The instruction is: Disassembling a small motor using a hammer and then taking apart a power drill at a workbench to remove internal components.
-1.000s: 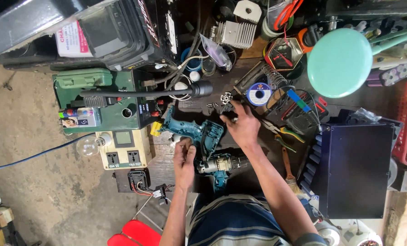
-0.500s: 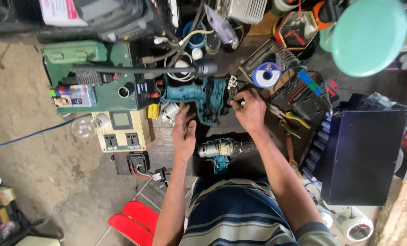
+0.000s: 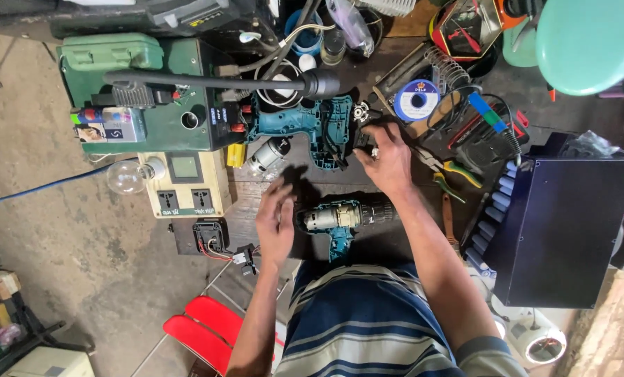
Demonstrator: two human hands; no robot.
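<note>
- The work in hand looks like a teardown of a cordless drill: the teal drill body (image 3: 340,220) lies on its side at the near edge of the desk (image 3: 368,178), shell half off and motor bared, just in front of the person's striped shirt.
- The left hand (image 3: 277,222) hangs just left of that drill body, fingers spread and loosely curled, gripping nothing; whether a fingertip touches the motor end I cannot tell.
- The right hand (image 3: 388,159) lies palm down further back, fingers curled over small dark parts beside the empty teal shell half (image 3: 312,131); whether it pinches one of them is hidden under the fingers.
- A loose motor (image 3: 268,155) sits left of the shell half, well apart from both hands.
- Pliers (image 3: 455,171) with yellow-green grips lie just right of the right hand; a solder spool (image 3: 416,100) sits toward the far edge.
- My judgement: this is the sorting-of-parts stage. The next move calls for a fine pinch with the right hand while the left steadies the drill body, since the body can roll.
</note>
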